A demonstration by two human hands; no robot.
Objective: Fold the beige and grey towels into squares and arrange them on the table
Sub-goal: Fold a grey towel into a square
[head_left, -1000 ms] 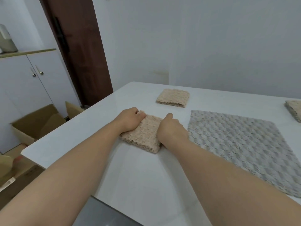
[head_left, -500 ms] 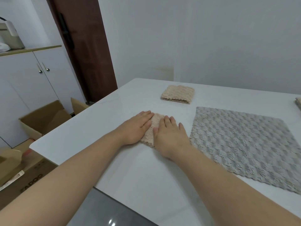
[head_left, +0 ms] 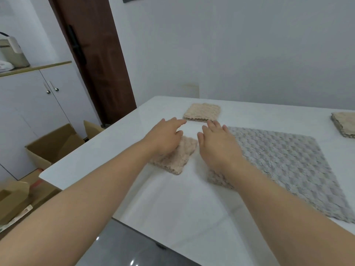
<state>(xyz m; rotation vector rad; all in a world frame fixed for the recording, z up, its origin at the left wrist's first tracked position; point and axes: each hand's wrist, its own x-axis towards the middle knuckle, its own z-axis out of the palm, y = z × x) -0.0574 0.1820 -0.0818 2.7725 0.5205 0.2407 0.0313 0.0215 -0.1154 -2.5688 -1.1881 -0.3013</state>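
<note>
Beige folded towel (head_left: 176, 158): head view, one item, lying as a square on the white counter (head_left: 172, 204), just left of the grey towel (head_left: 288, 166); half a second ago I had both palms pressed flat on it, now both have come off the press. Left grip (head_left: 165, 137): fingers spread and straight, holding nothing, over the square's far left part; contact I cannot tell. Right grip (head_left: 217, 144): fingers apart, holding nothing, shifted rightward over the grey towel's left edge. Grey towel: spread flat, unfolded, near right of the counter. Far beige square (head_left: 202, 112): folded, beyond my fingertips. Third beige square (head_left: 343, 125): folded, at the right margin, partly cut off. Reading: I judge this beige piece done; the grey one looks next. Cardboard box (head_left: 53, 144): on the floor, left of the counter.
</note>
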